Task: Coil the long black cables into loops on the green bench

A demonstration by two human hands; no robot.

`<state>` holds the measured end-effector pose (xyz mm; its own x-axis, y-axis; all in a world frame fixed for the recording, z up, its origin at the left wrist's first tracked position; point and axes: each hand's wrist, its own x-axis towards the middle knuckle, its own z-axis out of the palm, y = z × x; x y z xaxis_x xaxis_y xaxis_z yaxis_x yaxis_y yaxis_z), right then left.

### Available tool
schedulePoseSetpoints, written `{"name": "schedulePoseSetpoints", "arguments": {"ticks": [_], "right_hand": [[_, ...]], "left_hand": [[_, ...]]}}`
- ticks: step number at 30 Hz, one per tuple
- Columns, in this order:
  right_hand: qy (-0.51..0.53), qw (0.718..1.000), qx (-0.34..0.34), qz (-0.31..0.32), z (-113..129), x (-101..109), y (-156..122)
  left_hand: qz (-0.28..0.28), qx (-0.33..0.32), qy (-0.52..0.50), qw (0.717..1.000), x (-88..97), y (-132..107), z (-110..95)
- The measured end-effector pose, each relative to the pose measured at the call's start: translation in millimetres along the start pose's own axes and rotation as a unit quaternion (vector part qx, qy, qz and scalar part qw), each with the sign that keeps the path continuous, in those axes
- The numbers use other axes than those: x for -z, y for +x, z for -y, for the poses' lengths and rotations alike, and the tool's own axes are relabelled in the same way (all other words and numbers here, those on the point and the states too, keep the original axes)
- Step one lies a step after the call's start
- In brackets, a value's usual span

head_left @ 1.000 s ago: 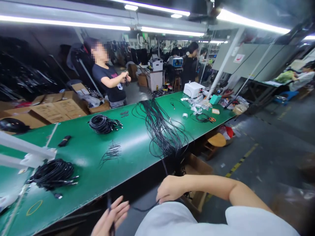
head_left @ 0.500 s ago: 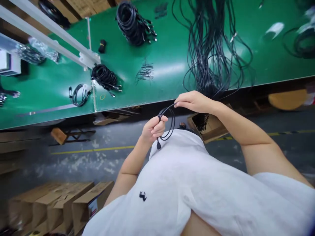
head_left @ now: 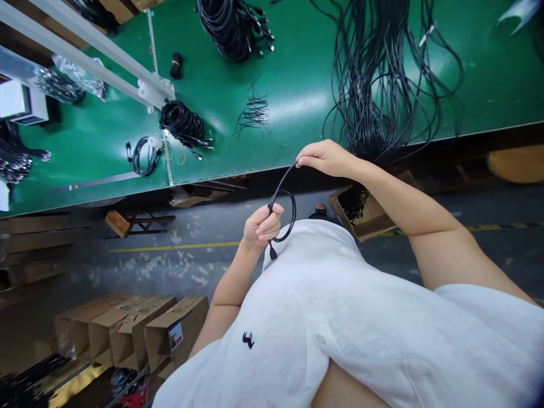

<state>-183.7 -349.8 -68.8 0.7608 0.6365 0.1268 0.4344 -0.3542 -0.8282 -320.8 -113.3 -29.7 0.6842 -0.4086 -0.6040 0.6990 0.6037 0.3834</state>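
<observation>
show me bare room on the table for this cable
The green table is bare between the thin strips and the loose cables, so the held cable might fit there; also right of those cables. A narrower gap separates the strips from the cable bundle on their left. It is crowded under the loose cables and around the white box.

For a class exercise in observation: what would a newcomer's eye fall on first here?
Probably the bright green table across the top, with a sprawl of black cables at upper right. In the centre, the left hand holds a looped cable, which runs up to the right hand.
</observation>
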Motion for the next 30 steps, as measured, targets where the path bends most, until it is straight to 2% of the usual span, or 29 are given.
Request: {"name": "schedulePoseSetpoints", "arguments": {"ticks": [2,6,8,9,11,14,16,18,19,21,23,24,25,27,30], "right_hand": [[-0.027,1.0,-0.01,0.001,-30.6,-0.8,-1.7],[-0.155,0.987,-0.053,-0.002,-104.6,10.5,-30.1],[-0.218,0.973,-0.082,-0.008,-118.3,17.4,-53.3],[-0.239,0.967,-0.088,-0.012,-115.0,19.4,-67.0],[-0.259,0.963,-0.074,-0.005,-91.6,19.6,-98.4],[-0.201,0.979,-0.02,0.032,-45.9,17.8,-142.8],[-0.165,0.985,-0.028,0.043,-31.0,22.5,-156.4],[-0.2,0.977,-0.074,0.027,-28.1,29.4,-154.3],[-0.232,0.968,-0.094,0.029,-26.4,30.2,-149.2],[-0.276,0.953,-0.086,0.094,-12.4,20.4,-136.1],[-0.241,0.942,0.017,0.231,18.4,-3.9,-122.6],[-0.204,0.934,0.088,0.279,37.1,-17.6,-115.0],[-0.167,0.929,0.143,0.297,55.1,-29.6,-105.9],[-0.115,0.948,0.167,0.245,81.0,-41.6,-82.7],[-0.031,0.984,0.102,0.141,85.2,-30.1,-46.9]], "left_hand": [[-0.022,-0.04,-0.019,0.999,1.5,-4.5,-6.7],[-0.048,-0.201,-0.075,0.976,3.2,-10.4,-22.8],[-0.056,-0.221,-0.089,0.969,4.3,-11.9,-27.0],[-0.06,-0.221,-0.092,0.969,5.5,-13.3,-28.4],[-0.061,-0.247,-0.096,0.962,10.0,-20.2,-30.9],[-0.042,-0.376,-0.103,0.92,21.5,-42.7,-37.1],[-0.029,-0.455,-0.11,0.883,28.4,-58.5,-44.1],[-0.031,-0.477,-0.115,0.871,31.7,-65.6,-52.7],[-0.038,-0.467,-0.114,0.876,31.8,-64.5,-56.9],[-0.052,-0.41,-0.094,0.906,30.0,-53.4,-63.0],[-0.066,-0.325,-0.041,0.943,27.8,-35.1,-62.7],[-0.072,-0.275,0.002,0.959,27.2,-25.3,-59.1],[-0.077,-0.224,0.052,0.97,27.0,-16.2,-52.9],[-0.069,-0.139,0.151,0.976,27.5,-2.8,-34.8],[-0.009,-0.057,0.24,0.969,26.6,5.1,-5.1]]}}
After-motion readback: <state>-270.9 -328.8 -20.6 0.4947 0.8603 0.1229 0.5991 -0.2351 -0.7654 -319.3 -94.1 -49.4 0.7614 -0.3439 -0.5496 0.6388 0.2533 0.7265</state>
